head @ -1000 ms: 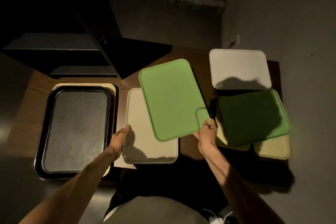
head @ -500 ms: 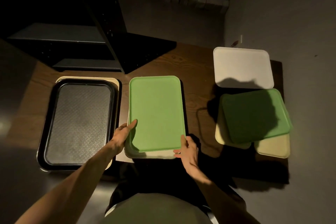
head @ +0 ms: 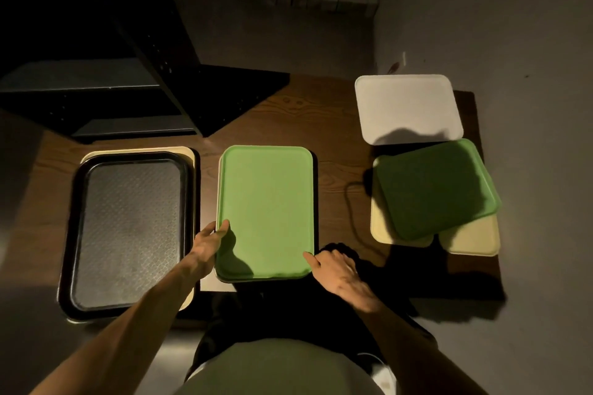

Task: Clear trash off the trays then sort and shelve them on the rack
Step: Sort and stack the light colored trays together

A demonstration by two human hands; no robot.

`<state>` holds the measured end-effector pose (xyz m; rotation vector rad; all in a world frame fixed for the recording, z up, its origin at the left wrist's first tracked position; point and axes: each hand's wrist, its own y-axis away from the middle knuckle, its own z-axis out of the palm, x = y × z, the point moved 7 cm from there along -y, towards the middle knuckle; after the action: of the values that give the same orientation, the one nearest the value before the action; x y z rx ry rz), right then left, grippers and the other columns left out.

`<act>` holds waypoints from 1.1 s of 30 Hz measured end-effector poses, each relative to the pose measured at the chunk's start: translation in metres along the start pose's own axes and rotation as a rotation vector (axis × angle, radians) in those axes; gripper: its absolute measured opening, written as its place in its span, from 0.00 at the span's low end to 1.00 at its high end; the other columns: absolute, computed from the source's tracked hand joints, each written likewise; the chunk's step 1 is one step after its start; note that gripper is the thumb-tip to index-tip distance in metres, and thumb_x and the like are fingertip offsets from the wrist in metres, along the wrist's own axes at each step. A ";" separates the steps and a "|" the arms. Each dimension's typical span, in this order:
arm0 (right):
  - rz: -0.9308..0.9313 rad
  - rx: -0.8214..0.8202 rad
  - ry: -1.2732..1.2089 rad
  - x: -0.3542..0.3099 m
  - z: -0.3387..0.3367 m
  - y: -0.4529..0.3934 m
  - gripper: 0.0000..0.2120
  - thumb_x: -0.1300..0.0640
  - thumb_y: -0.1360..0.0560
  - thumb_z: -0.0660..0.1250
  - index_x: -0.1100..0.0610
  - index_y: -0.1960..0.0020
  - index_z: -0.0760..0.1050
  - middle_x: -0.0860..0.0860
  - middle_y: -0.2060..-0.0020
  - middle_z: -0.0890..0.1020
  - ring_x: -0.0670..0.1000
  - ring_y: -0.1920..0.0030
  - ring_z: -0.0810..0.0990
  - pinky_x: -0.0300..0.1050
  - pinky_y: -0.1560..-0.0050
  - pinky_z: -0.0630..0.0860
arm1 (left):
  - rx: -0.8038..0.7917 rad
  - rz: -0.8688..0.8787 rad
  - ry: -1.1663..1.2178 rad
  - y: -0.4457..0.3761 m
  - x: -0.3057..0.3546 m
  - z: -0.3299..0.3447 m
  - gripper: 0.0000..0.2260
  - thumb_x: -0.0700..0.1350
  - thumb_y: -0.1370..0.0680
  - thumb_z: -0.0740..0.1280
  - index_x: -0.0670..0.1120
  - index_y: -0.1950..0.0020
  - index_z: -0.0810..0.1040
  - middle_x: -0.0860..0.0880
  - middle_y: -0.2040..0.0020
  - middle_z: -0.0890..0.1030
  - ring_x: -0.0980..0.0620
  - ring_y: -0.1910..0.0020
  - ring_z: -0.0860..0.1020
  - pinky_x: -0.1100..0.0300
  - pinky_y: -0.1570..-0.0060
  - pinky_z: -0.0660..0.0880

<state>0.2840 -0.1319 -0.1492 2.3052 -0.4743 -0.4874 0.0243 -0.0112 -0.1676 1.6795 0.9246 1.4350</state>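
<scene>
Light green tray (head: 266,208): lies flat in the middle of the tabletop (head: 333,144), stacked on a cream tray (head: 219,189) of which I see only a thin edge along the left and near sides.
My left hand (head: 207,242): rests against the light green tray's left rim, fingers fairly straight, thumb tip on the top surface; the grip looks loose, not clamped.
My right hand (head: 337,269): at the tray's near right corner, one fingertip touching the rim, other fingers curled loosely and holding nothing.
Black tray (head: 128,234): to the left, on a tan tray (head: 189,157) that shows only at its edges.
Dark green tray (head: 436,192): to the right, skewed, in shadow, covering most of two pale yellow trays (head: 471,239).
White tray (head: 407,106): far right, its near edge shadowed.
Rack (head: 96,90): dark, far left; its shelves are hard to make out.
</scene>
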 end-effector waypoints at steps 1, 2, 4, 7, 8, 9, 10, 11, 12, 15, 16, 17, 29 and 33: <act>-0.007 -0.023 0.017 0.001 -0.002 -0.001 0.29 0.38 0.19 0.49 0.57 0.64 0.75 0.59 0.54 0.84 0.61 0.50 0.82 0.52 0.46 0.74 | 0.003 -0.004 -0.014 -0.001 0.001 0.000 0.22 0.47 0.20 0.66 0.42 0.28 0.70 0.42 0.37 0.76 0.45 0.42 0.74 0.53 0.47 0.75; -0.012 -0.042 0.034 0.001 -0.004 -0.001 0.28 0.38 0.19 0.50 0.57 0.60 0.77 0.60 0.52 0.83 0.61 0.48 0.82 0.53 0.45 0.74 | 0.008 -0.008 -0.024 0.001 0.003 0.000 0.21 0.48 0.20 0.66 0.42 0.29 0.71 0.42 0.36 0.76 0.45 0.41 0.74 0.52 0.45 0.75; 0.001 -0.083 0.050 0.003 -0.006 -0.002 0.28 0.39 0.18 0.50 0.59 0.50 0.79 0.60 0.47 0.82 0.61 0.44 0.80 0.53 0.43 0.72 | 0.010 0.001 -0.049 0.004 0.008 0.006 0.19 0.47 0.20 0.66 0.43 0.30 0.73 0.42 0.38 0.76 0.45 0.42 0.74 0.50 0.45 0.76; 0.027 -0.134 0.013 0.006 -0.006 -0.002 0.28 0.40 0.18 0.49 0.61 0.46 0.78 0.60 0.45 0.81 0.60 0.42 0.79 0.53 0.41 0.71 | 0.004 0.034 -0.115 0.007 0.017 0.016 0.17 0.44 0.18 0.63 0.42 0.30 0.72 0.41 0.38 0.75 0.45 0.42 0.73 0.50 0.46 0.76; 0.038 -0.149 -0.009 0.007 -0.004 -0.001 0.27 0.40 0.18 0.50 0.60 0.48 0.78 0.60 0.45 0.82 0.60 0.43 0.80 0.53 0.40 0.71 | -0.002 0.046 -0.154 0.006 0.019 0.018 0.17 0.44 0.18 0.62 0.42 0.29 0.71 0.41 0.36 0.75 0.45 0.41 0.73 0.49 0.43 0.75; 0.046 -0.160 -0.036 0.008 -0.003 0.000 0.26 0.41 0.18 0.50 0.58 0.52 0.78 0.60 0.46 0.82 0.59 0.44 0.80 0.53 0.39 0.71 | -0.009 0.062 -0.197 0.006 0.022 0.021 0.17 0.44 0.17 0.61 0.42 0.28 0.71 0.41 0.35 0.74 0.44 0.40 0.73 0.48 0.40 0.74; 0.052 -0.165 -0.063 0.009 -0.001 0.000 0.25 0.40 0.18 0.50 0.56 0.56 0.76 0.59 0.49 0.82 0.59 0.44 0.81 0.53 0.39 0.72 | -0.017 0.076 -0.247 0.006 0.025 0.024 0.17 0.44 0.17 0.59 0.42 0.28 0.70 0.41 0.35 0.74 0.43 0.39 0.73 0.47 0.37 0.73; 0.060 -0.173 -0.089 0.010 0.000 0.000 0.24 0.40 0.18 0.50 0.55 0.59 0.74 0.58 0.51 0.82 0.58 0.45 0.81 0.53 0.38 0.72 | -0.020 0.097 -0.296 0.007 0.028 0.027 0.17 0.44 0.16 0.58 0.41 0.28 0.69 0.41 0.37 0.75 0.42 0.39 0.73 0.46 0.36 0.72; 0.066 -0.178 -0.112 0.011 0.000 0.001 0.25 0.40 0.18 0.51 0.55 0.59 0.74 0.57 0.51 0.82 0.58 0.45 0.81 0.52 0.38 0.72 | -0.017 0.116 -0.352 0.008 0.031 0.029 0.17 0.44 0.16 0.57 0.40 0.28 0.69 0.42 0.40 0.74 0.43 0.41 0.73 0.45 0.36 0.72; 0.114 -0.237 -0.197 0.016 0.004 -0.002 0.28 0.38 0.19 0.52 0.60 0.47 0.79 0.59 0.43 0.81 0.59 0.41 0.79 0.52 0.37 0.71 | 0.041 0.194 -0.595 0.012 0.037 0.033 0.15 0.44 0.15 0.55 0.39 0.31 0.69 0.41 0.44 0.74 0.44 0.48 0.73 0.49 0.50 0.77; 0.133 -0.269 -0.235 0.017 0.005 -0.002 0.30 0.36 0.20 0.53 0.60 0.44 0.79 0.59 0.42 0.80 0.59 0.40 0.78 0.52 0.37 0.70 | 0.085 0.227 -0.702 0.014 0.040 0.033 0.15 0.43 0.16 0.55 0.38 0.33 0.71 0.39 0.43 0.75 0.43 0.49 0.73 0.49 0.51 0.77; 0.144 -0.292 -0.271 0.018 0.005 -0.001 0.32 0.34 0.21 0.52 0.60 0.43 0.79 0.59 0.43 0.81 0.58 0.41 0.79 0.51 0.40 0.71 | 0.130 0.262 -0.805 0.016 0.044 0.032 0.14 0.42 0.16 0.56 0.37 0.34 0.72 0.38 0.43 0.75 0.43 0.50 0.73 0.50 0.50 0.76; 0.756 0.596 -1.036 0.235 -0.017 -0.042 0.32 0.29 0.29 0.57 0.57 0.46 0.70 0.57 0.56 0.82 0.57 0.64 0.84 0.54 0.61 0.84 | 0.253 0.278 -1.107 0.021 0.059 0.039 0.17 0.33 0.24 0.65 0.37 0.35 0.73 0.39 0.50 0.76 0.44 0.56 0.74 0.53 0.56 0.76; 0.897 0.560 -1.224 0.261 -0.007 -0.039 0.37 0.28 0.29 0.59 0.61 0.41 0.71 0.60 0.54 0.83 0.58 0.62 0.86 0.53 0.62 0.85 | 0.245 0.319 -1.192 0.021 0.064 0.045 0.23 0.34 0.25 0.66 0.40 0.30 0.67 0.37 0.42 0.76 0.39 0.49 0.77 0.47 0.48 0.78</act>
<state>0.5196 -0.2232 -0.2259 1.6668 -2.2955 -1.3491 0.0781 0.0315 -0.1242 2.4353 0.1401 0.2618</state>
